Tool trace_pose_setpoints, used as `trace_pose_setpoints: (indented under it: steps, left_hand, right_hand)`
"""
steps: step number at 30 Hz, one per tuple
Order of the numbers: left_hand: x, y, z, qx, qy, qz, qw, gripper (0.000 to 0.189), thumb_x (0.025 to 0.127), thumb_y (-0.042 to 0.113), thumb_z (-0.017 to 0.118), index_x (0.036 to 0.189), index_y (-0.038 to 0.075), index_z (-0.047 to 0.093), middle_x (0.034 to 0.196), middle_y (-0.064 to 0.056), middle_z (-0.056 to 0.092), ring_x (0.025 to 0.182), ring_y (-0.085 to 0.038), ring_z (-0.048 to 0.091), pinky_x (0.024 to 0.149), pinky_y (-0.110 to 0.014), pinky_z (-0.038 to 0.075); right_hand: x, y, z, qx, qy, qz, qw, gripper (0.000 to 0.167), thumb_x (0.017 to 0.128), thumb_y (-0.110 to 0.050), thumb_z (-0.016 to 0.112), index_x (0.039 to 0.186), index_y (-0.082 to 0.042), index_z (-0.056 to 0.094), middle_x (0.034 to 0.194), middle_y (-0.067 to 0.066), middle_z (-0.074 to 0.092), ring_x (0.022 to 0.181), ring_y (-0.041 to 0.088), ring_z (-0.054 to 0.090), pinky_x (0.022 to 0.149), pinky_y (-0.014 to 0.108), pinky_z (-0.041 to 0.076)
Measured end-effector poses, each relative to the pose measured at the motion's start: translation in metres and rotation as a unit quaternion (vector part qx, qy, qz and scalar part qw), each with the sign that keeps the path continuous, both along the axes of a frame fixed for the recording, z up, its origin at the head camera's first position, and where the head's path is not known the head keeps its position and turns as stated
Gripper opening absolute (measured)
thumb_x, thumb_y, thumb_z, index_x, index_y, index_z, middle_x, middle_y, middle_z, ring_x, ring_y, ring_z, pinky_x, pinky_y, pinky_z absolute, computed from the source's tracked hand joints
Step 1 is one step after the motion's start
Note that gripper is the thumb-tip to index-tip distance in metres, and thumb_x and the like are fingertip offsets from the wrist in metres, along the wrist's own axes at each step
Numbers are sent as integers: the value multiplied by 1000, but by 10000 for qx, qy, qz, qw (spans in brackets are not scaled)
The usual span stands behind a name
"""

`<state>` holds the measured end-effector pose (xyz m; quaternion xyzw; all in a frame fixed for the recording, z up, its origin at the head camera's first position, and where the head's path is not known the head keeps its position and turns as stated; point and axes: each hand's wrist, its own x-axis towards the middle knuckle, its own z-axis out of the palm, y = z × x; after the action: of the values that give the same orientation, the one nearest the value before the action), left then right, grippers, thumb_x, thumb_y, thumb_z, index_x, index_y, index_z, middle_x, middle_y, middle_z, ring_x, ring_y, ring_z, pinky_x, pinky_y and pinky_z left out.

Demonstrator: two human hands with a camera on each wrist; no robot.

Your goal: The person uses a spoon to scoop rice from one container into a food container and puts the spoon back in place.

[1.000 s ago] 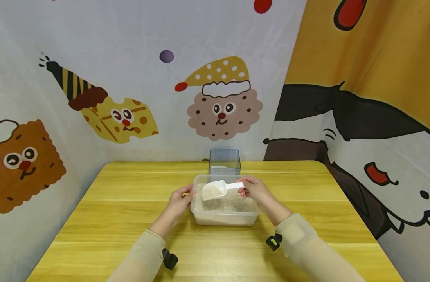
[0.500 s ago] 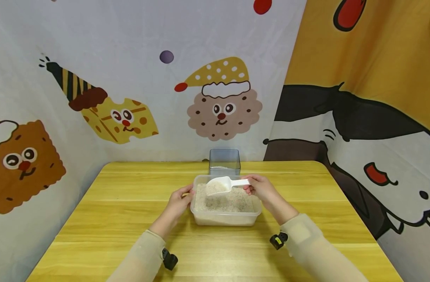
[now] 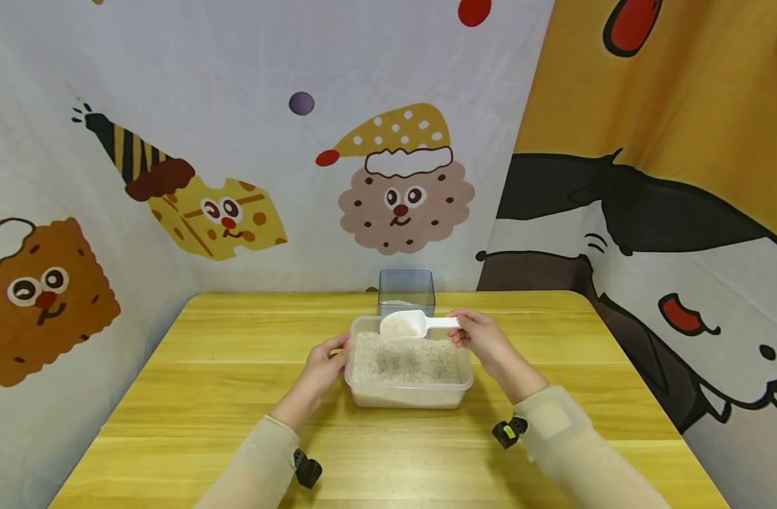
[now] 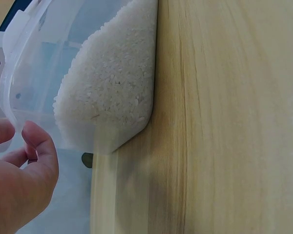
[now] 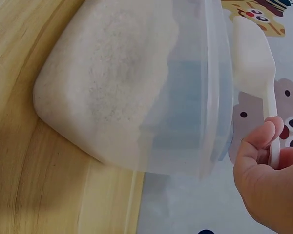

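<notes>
A clear plastic container [image 3: 406, 396] of white rice [image 4: 110, 73] stands on the wooden table. At its left end my left hand [image 3: 321, 367] pinches the rim between thumb and fingers, plain in the left wrist view. My right hand [image 3: 486, 341] grips the handle of a white scoop [image 3: 418, 322], level above the far side of the container. Rice lies in the scoop's bowl. From the right wrist the scoop [image 5: 254, 53] shows from outside, above the rim, thumb and fingers round its handle. A shallow hollow marks the rice surface below.
Right behind the container stands a bluish transparent box [image 3: 406, 283] with some white grains at its bottom. The wooden table [image 3: 235, 339] ends at a cartoon-printed cloth [image 3: 261, 141] hanging behind and along both sides.
My right hand has carried the scoop of rice rightward and farther back, toward the bluish box. The left hand and the container have stayed in place.
</notes>
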<state>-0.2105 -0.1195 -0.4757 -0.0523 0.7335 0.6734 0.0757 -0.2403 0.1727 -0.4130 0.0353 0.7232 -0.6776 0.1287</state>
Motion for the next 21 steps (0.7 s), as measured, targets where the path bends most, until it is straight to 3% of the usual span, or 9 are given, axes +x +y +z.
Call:
trace_pose_setpoints:
  steps: [7,21]
  left_hand:
    - [-1,1,1,-11,-61,-12,10000,42,99,14,50,140,5,46,125,-14,47,107,-24,53,80,-26,49]
    - [-2,1,-1,173,-18,65,9998,41,98,12,50,138,2,47,124,-16,48,101,-22,56,76,-24,50]
  right_hand:
    - [1,5,6,-93,2,-172,9998,33,104,-12,31,123,10,48,74,-2,57,66,8,51,63,18,45]
    - [-11,15,13,-693,14,-398,9968,32,104,-10,31,124,11,44,69,-5,58,63,5,50,61,16,44]
